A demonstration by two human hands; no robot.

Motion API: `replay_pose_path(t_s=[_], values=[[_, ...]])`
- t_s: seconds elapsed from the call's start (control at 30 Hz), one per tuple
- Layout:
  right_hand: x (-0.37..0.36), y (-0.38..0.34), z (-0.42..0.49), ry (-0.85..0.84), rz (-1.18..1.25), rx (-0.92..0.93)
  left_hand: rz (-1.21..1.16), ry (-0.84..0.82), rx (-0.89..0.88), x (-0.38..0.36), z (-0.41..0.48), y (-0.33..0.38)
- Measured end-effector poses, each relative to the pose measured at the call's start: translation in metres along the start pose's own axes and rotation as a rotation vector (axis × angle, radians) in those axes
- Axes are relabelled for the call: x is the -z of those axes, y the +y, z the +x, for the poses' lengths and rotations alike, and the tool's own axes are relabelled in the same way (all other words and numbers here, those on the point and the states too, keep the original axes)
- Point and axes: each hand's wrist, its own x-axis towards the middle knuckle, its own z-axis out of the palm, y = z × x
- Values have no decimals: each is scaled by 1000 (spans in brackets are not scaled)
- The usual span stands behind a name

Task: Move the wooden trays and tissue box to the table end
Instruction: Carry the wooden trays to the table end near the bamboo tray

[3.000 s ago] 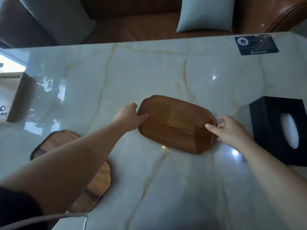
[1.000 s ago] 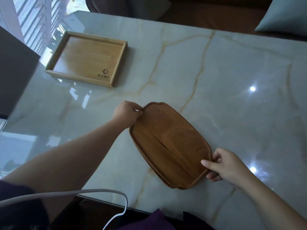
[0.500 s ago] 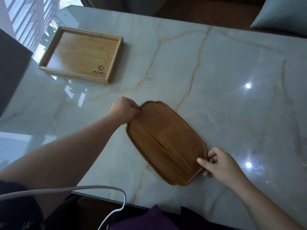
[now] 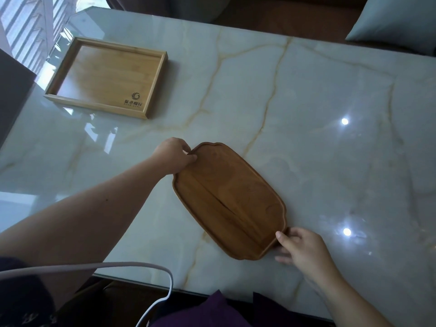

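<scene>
A dark brown scalloped wooden tray (image 4: pixel 228 201) lies slanted on the marble table (image 4: pixel 330 149), near its front edge. My left hand (image 4: pixel 173 156) pinches the tray's far left corner. My right hand (image 4: pixel 304 249) grips its near right corner, thumb on the rim. A second tray seems stacked right under it, but I cannot tell for sure. A light bamboo rectangular tray (image 4: pixel 107 76) with a printed logo rests at the far left of the table. The tissue box is out of view.
A white cable (image 4: pixel 132 267) loops over the table's front edge by my left arm. A dark panel (image 4: pixel 11 95) stands at the left end. A brown sofa with a pale cushion (image 4: pixel 396 22) runs behind the table.
The tray has slid left and toward the front edge, turning more slanted, with both hands still on it. The view swung left, so the tissue box left the frame and the bamboo tray came in.
</scene>
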Motion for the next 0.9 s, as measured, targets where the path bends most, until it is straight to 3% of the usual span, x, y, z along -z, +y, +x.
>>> replay_pose_path(t_s=[0.3, 0.57, 0.9], values=[[-5, -15, 0, 33, 323, 6, -65, -43, 65, -3, -10, -5], [-10, -51, 22, 9, 244, 100, -315, 66, 144, 5, -22, -50], [-102, -99, 33, -187, 172, 129, -411, 199, 293, 61, -34, -133]])
